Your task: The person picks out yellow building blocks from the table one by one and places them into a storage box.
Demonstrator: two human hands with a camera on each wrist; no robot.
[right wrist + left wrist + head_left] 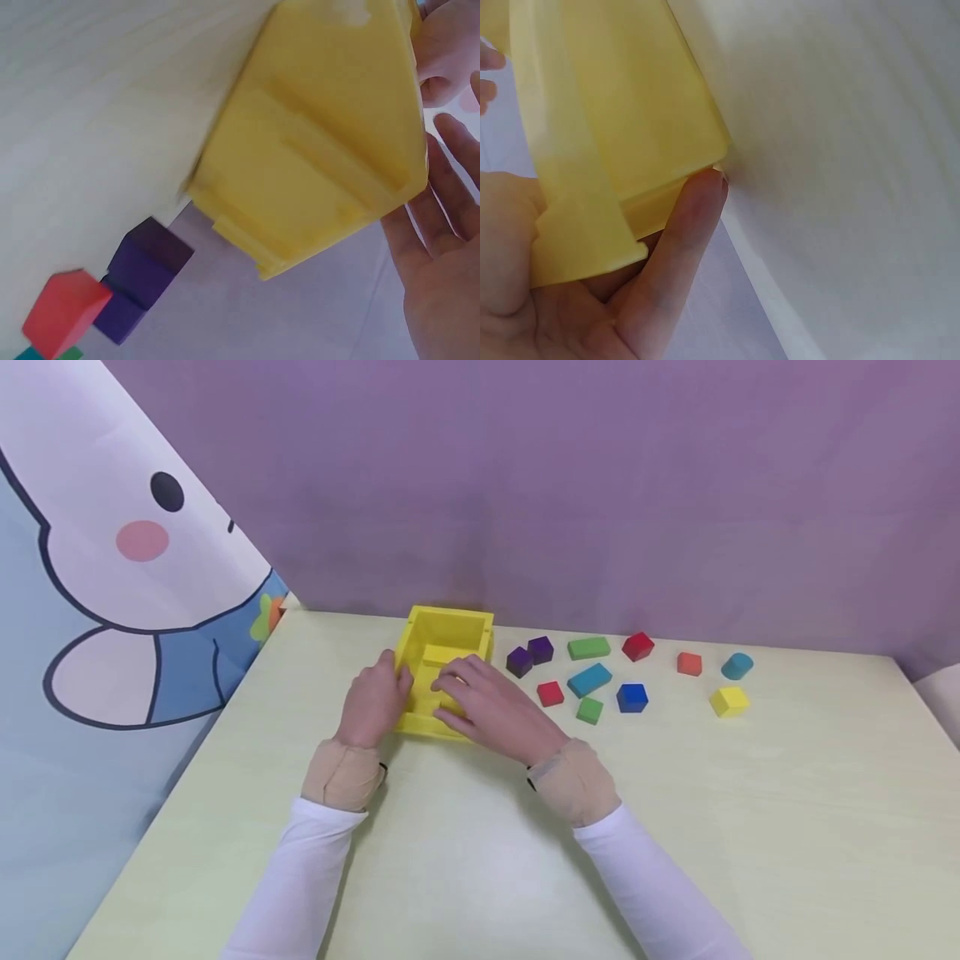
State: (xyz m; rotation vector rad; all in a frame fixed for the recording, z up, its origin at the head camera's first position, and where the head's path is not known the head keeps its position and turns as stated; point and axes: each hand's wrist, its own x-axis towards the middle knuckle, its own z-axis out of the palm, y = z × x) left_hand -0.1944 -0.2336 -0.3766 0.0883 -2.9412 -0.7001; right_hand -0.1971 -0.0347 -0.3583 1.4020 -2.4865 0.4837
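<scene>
A yellow box with an open top stands on the table. My left hand grips its left wall; in the left wrist view the thumb and fingers lie on either side of the yellow wall. Reaching over the box from the right is my right hand, its fingers spread and slightly bent, with nothing seen between them. Inside the box lies a yellow bar-shaped piece; whether it is loose cannot be told. The right wrist view shows the box's outer side beside the right fingers.
Right of the box are purple cubes, red blocks, green blocks, a light-blue block and a blue cube. Farther right are an orange block, a teal cylinder and a yellow cube. A purple backdrop rises behind.
</scene>
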